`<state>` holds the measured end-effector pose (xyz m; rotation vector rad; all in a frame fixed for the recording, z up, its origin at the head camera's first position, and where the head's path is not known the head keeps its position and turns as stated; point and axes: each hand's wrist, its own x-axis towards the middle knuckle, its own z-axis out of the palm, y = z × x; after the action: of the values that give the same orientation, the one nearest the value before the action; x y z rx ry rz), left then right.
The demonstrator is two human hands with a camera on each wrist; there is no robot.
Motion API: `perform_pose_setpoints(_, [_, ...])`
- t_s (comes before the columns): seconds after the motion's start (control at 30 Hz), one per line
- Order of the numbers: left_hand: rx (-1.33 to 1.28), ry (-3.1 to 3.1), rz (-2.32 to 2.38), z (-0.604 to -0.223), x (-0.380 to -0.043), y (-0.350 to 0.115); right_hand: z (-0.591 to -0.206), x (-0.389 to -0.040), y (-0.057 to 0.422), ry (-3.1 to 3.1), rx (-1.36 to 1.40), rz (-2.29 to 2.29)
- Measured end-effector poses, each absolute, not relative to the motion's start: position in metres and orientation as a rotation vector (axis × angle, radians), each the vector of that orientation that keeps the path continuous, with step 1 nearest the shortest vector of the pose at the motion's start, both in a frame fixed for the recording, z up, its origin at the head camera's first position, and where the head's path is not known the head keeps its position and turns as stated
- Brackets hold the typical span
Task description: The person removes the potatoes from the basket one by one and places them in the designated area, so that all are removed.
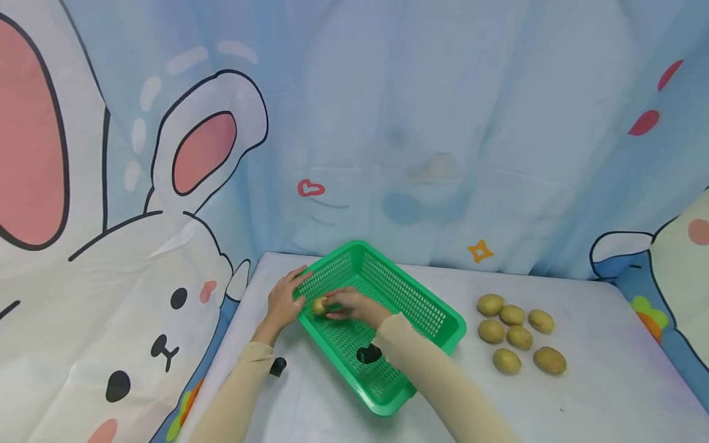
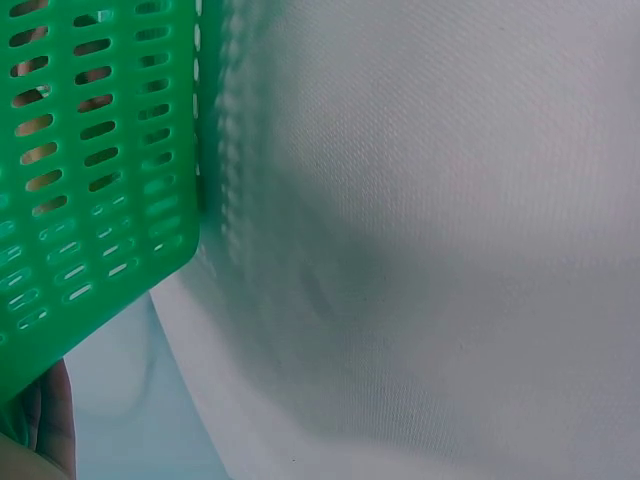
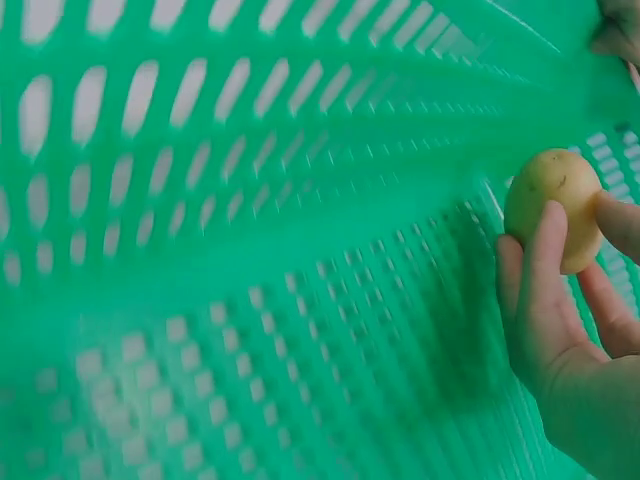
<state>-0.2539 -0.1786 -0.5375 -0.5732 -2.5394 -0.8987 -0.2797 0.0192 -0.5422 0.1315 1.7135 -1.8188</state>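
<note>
A green plastic basket (image 1: 410, 271) with slotted walls stands slantwise on the table. My left hand (image 1: 284, 301) grips its rim at the left corner, and in the left wrist view part of that hand (image 2: 52, 430) shows at the basket's edge. Inside the same corner, my right hand (image 1: 351, 306) holds a small yellowish potato (image 1: 319, 306) low over the basket's floor. Seen from the right wrist, the potato (image 3: 556, 205) is pinched between the thumb and fingers (image 3: 545, 270).
Several potatoes (image 1: 519, 337) lie in a loose group on the white table (image 1: 598, 394), right of the basket. A cartoon-printed curtain (image 1: 443, 123) hangs behind the table's back edge. A black object (image 1: 279, 367) shows by the left forearm, another (image 1: 368, 353) by the right.
</note>
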Motion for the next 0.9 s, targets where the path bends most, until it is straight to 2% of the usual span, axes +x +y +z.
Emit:
perform_pose_setpoints(0.2, [-0.562,-2.535,-0.905,-0.537,-0.255,-0.191,-0.525,-0.282,0.048,1.753,0.093,-1.801])
perform_pose_setpoints(0.37, [-0.576,-2.508,-0.906,-0.538,-0.256,-0.195,-0.531,-0.284,0.059,1.844,0.053,-1.734])
perform_pose_setpoints(0.9, [-0.591,-2.523,-0.923,-0.54,-0.256,-0.179,-0.545,-0.285,0.027,1.8,0.077,-1.751])
